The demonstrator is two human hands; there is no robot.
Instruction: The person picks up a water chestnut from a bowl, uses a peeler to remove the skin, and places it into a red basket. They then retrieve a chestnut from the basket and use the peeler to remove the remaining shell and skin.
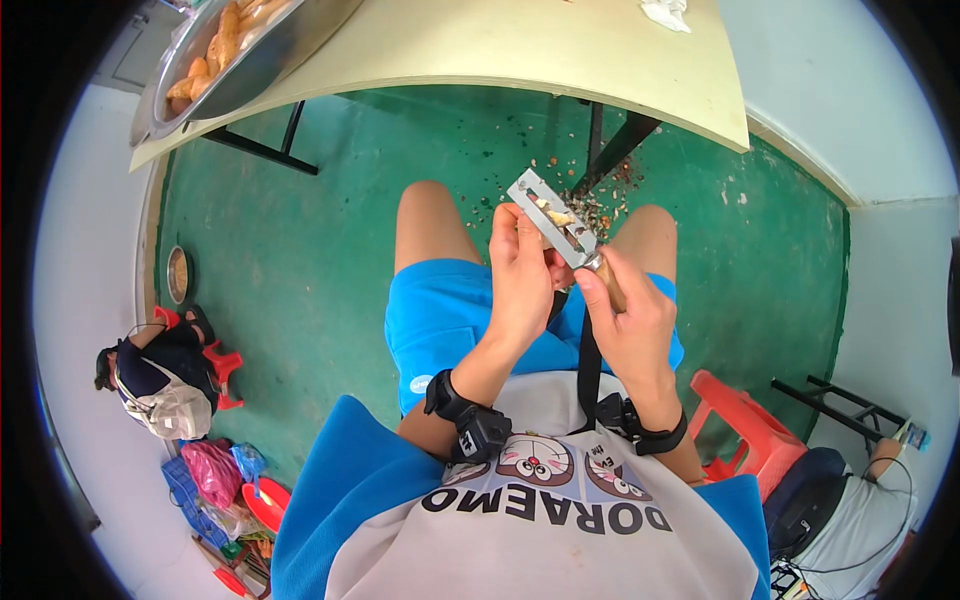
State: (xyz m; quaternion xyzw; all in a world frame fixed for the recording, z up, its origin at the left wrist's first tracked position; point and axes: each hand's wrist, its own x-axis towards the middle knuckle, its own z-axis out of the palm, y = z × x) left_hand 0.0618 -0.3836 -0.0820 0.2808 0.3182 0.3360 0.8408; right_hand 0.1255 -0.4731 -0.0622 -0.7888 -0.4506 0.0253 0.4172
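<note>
My right hand (640, 325) is wrapped round the wooden handle of a peeler (548, 212), which has a long flat metal head. The head points up and to the left, above my lap. Pale scraps of peel (556, 214) are caught in its slot. My left hand (522, 270) is closed at the near side of the metal head, thumb and finger pressed against its edge. Its other fingers are partly hidden behind the head.
A pale table (450, 50) stands ahead, bearing a metal bowl (270, 75) of peeled roots. Peel scraps (600, 210) litter the green floor by a table leg. Red stools (750, 425) and seated people (165, 385) are on both sides. A small bowl (179, 275) rests at left.
</note>
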